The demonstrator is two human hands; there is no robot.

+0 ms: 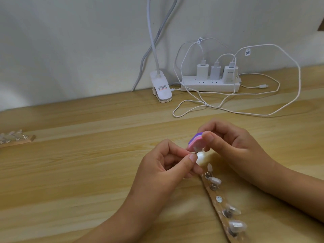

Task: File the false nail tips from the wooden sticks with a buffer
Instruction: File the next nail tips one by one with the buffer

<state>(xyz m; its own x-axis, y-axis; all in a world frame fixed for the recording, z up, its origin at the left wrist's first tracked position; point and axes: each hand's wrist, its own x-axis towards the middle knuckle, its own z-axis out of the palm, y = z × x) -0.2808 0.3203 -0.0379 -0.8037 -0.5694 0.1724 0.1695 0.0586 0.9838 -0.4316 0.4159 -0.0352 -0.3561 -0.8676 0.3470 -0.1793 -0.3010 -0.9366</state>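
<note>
Hands meet mid-table, with one stick near right and another far left.

On the table (87,172), the left hand (163,165) and right hand (233,146) meet right of centre. The buffer (195,140) in the right hand sits just above the nail tip (195,148) pinched by the left. Just nearer than the hands, a wooden stick (216,205) runs toward the near right edge, carrying a row of tips (216,180). A second stick (17,142) lies at the far left edge. Against the wall (70,50) stands a clip lamp (160,86), with a power strip (208,85) to its right bearing chargers (216,71). Cables (219,106) loop between the strip and the hands.
</note>
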